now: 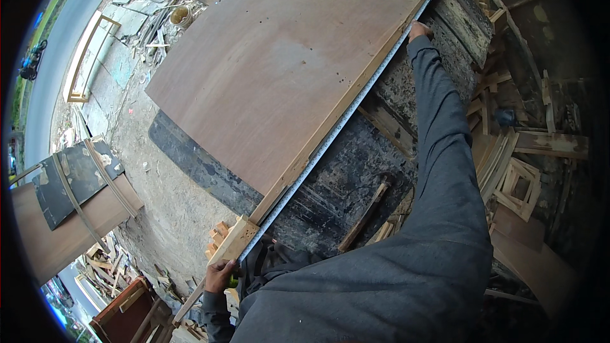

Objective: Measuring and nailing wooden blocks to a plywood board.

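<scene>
A large brown plywood sheet (279, 57) lies on a dark, stained workbench (343, 184). Along its near edge runs a narrow wooden batten (337, 111). Against the batten lies a long, straight, pale strip (330, 137) with dark speckles or marks; its exact kind is unclear. My left hand (220, 275) is closed at the strip's lower end, beside a wooden block (234, 241). A small yellow-green thing (233, 281) shows partly next to that hand. With my arm stretched out, my right hand (420, 30) closes on the strip near its far end.
On the bench lies a loose stick (364, 216). Boards and a dark panel (73, 178) rest on a stand at the left. A wooden frame (89, 57) stands beyond, near a road (60, 44). Scrap wood and a small frame (518, 187) lie at the right.
</scene>
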Action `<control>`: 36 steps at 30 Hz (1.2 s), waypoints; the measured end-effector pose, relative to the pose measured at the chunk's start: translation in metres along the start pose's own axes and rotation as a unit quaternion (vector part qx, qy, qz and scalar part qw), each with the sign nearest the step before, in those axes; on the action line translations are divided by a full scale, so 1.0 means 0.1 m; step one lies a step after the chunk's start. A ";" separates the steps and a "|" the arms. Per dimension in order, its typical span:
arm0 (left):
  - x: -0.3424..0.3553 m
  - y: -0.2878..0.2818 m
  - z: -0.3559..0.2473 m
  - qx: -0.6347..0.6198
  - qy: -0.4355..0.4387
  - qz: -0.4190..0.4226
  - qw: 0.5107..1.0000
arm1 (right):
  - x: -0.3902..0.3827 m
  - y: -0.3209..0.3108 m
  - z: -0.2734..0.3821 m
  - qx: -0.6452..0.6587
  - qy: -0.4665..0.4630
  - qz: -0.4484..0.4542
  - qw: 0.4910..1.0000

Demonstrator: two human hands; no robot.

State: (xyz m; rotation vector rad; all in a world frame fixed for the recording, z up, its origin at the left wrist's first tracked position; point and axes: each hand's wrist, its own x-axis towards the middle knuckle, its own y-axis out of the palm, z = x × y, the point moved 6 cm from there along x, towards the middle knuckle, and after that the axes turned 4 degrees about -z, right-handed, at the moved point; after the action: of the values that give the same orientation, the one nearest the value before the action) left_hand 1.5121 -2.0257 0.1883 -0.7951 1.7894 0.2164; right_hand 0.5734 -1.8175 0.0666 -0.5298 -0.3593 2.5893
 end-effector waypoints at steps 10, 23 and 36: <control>0.01 0.07 0.07 -0.015 0.026 -0.053 0.998 | -0.18 0.20 -0.07 0.057 0.037 0.037 0.997; 0.29 0.02 -0.18 0.092 0.048 -0.132 0.986 | 1.14 0.29 0.29 0.008 0.004 0.209 0.978; 0.33 0.02 -0.31 0.175 0.065 -0.145 0.972 | 1.48 0.18 0.13 0.024 -0.055 0.147 0.987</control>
State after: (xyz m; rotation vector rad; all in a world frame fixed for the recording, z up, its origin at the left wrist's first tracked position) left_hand 1.4817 -2.0534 0.1692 -0.8159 1.7402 -0.3423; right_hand 0.4403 -1.7618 0.0276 -0.4524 -0.2717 2.9124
